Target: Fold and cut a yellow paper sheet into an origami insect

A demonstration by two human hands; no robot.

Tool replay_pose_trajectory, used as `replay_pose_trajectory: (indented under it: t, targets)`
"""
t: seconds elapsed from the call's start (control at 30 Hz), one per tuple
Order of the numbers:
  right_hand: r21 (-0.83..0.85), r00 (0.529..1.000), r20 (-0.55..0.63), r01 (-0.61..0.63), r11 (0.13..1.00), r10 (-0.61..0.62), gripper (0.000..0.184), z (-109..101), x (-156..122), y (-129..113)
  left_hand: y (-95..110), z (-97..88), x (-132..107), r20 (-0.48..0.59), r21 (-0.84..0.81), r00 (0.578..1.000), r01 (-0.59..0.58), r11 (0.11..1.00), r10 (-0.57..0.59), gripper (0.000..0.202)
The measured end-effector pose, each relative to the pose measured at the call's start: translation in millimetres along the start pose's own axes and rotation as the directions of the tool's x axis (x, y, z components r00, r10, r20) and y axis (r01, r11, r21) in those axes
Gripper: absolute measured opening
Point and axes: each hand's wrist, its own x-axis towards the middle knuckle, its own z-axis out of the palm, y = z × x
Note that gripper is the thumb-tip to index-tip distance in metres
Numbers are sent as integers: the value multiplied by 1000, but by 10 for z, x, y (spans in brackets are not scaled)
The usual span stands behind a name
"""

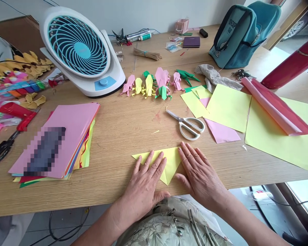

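Note:
A yellow sheet of paper folded into a triangle point(171, 160) lies near the table's front edge, its long side away from me and one corner toward me. My left hand point(145, 182) rests flat on its left part, fingers spread. At the right corner, the fingers of my right hand point(200, 172) lie stretched out over the paper, thumb apart. Just beyond my right hand are white-handled scissors point(191, 126), blades partly apart. Folded paper frogs point(149, 85) in pink, yellow and green stand in a row farther back.
Yellow sheets point(228, 106) and a pink piece point(222, 131) lie to the right, beside a rolled pink sheet point(274, 109) and a red bottle point(290, 65). At left are a coloured paper stack point(74, 126) and a fan point(82, 51). A teal backpack point(236, 37) stands behind.

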Motion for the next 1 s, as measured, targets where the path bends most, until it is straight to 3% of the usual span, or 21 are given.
replay_pose_trajectory:
  t: [0.23,0.47,0.77,1.0]
  targets:
    - [-64,997,-43,-72,995,70,72,87,-47,16,116,-44,118,28,-98,996,92,991,-89,79]
    - [-81,994,-93,-67,995,59,74,141,-38,9,340,110,325,-78,-113,949,295,949,-305,67]
    - [-100,996,-79,-46,994,38,72,147,-40,24,299,84,305,45,-75,972,233,970,-230,86]
    - [-93,995,-101,-8,996,-1,73,121,-42,32,91,68,281,75,-88,968,245,966,-238,83]
